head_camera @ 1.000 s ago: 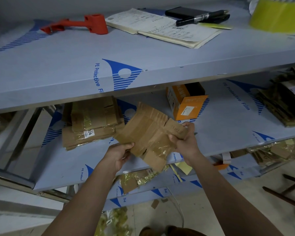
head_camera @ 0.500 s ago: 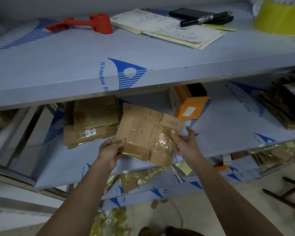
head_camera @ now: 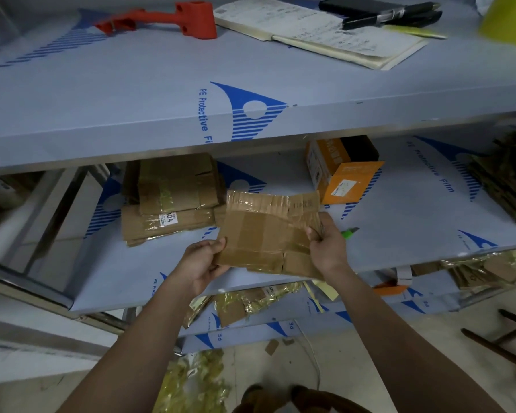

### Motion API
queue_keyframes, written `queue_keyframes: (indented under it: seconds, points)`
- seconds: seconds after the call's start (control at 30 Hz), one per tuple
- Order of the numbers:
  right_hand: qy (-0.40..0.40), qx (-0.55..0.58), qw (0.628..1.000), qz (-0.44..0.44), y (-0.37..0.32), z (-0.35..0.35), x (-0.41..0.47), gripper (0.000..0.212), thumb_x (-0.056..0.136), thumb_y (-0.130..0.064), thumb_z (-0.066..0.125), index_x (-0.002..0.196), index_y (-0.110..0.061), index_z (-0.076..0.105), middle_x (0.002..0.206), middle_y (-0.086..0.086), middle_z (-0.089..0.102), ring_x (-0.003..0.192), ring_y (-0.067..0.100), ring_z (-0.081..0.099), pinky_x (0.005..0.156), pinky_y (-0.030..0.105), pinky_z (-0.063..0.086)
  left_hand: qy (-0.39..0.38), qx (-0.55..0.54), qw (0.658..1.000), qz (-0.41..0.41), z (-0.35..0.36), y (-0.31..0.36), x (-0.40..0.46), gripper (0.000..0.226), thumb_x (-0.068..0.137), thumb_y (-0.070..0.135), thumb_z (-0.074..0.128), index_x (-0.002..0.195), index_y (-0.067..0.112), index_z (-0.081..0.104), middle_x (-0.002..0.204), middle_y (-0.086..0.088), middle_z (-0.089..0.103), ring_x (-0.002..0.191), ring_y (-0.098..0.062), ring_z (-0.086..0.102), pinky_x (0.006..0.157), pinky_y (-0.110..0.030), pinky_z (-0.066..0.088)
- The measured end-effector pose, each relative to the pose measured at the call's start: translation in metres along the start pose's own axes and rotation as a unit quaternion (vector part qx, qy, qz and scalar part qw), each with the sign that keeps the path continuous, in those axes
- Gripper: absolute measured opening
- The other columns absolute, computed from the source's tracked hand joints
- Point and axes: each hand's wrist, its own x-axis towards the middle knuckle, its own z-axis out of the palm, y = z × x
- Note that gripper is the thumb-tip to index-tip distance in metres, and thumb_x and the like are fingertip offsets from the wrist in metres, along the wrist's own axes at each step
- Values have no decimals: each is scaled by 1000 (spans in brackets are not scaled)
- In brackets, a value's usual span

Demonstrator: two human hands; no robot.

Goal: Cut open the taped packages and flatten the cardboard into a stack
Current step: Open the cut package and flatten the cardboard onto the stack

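Note:
I hold a flattened, taped cardboard piece (head_camera: 265,231) above the middle shelf (head_camera: 399,234). My left hand (head_camera: 204,260) pinches its lower left corner. My right hand (head_camera: 328,245) grips its right edge. The piece lies almost flat, its top edge facing the shelf's back. A stack of flattened cardboard (head_camera: 173,198) sits on the same shelf, just left of the held piece. A green-tipped cutter (head_camera: 350,233) pokes out from behind my right hand, lying on the shelf.
An orange box (head_camera: 343,171) stands behind the held piece. More cardboard (head_camera: 510,183) is piled at the shelf's right end. The top shelf carries a red tool (head_camera: 173,17), an open notebook (head_camera: 319,34), pens and a yellow tape roll (head_camera: 510,22). Tape scraps (head_camera: 197,383) litter the floor.
The cardboard piece went from tilted and partly folded to flat and level, and moved a little toward the stack on the left. Both hands kept hold of it.

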Motion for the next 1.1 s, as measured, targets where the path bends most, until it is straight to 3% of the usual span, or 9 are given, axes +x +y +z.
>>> queue_keyframes:
  seconds: [0.1,0.27,0.43,0.53,0.63,0.73,0.8,0.9,1.1]
  points:
    - [7,5,1000,4,2,8,0,22,102,-15,51,122,-7,51,98,-1,58,97,22,58,73,23,38,31,14,999,10,-3,-1,5,7,97,14,59,95,7,60,99,-10,68,86,-18,65,53,-24,55]
    - [-75,10,996,40,2,18,-4,57,96,-13,62,139,-17,25,89,-7,58,84,12,59,73,25,48,160,90,983,0,-11,1,14,10,96,14,60,97,3,59,109,-16,62,94,-30,59,68,-37,53]
    - [-160,-55,984,54,10,34,-11,36,90,-6,69,124,-15,59,116,1,62,101,10,55,78,15,42,272,465,833,127,-35,-10,18,39,89,29,63,116,2,55,120,-20,54,108,-42,53,89,-46,47]
    - [-163,-30,985,41,4,52,-16,35,90,-3,68,123,-11,64,114,-3,61,96,3,54,67,-3,37,188,523,776,297,-39,-18,18,30,88,25,65,116,16,65,122,-11,56,114,-37,51,93,-44,45]
    - [-147,-11,989,19,-4,76,-17,35,90,-4,68,125,-10,65,123,4,63,105,5,55,74,-5,35,97,596,755,255,-34,-28,19,52,92,48,59,138,25,51,147,-5,42,135,-31,34,111,-45,33]
    - [-180,-75,981,-14,-8,94,-16,44,96,-15,62,140,-15,54,137,9,52,125,19,51,97,10,38,44,646,746,159,-43,-37,28,77,93,63,44,156,35,11,165,-1,2,149,-35,1,120,-50,9]
    - [-230,-228,945,-49,-2,96,-15,56,97,-34,59,150,-28,39,156,6,28,141,26,27,114,33,27,14,654,743,142,-55,-40,33,80,93,61,46,155,40,0,164,2,-12,149,-35,-13,120,-51,-2]
    - [-255,-371,888,-90,9,93,-16,68,94,-58,52,154,-41,24,164,-11,-6,148,28,-1,120,48,8,-2,647,749,144,-67,-40,39,81,93,57,51,154,44,0,163,8,-18,148,-31,-22,120,-50,-10]
    - [-234,-460,852,-86,8,100,-15,68,94,-68,38,154,-43,18,164,-8,-8,149,34,-13,119,57,-8,-9,658,741,135,-66,-29,48,82,93,52,55,154,45,1,161,11,-20,147,-29,-25,119,-50,-13]
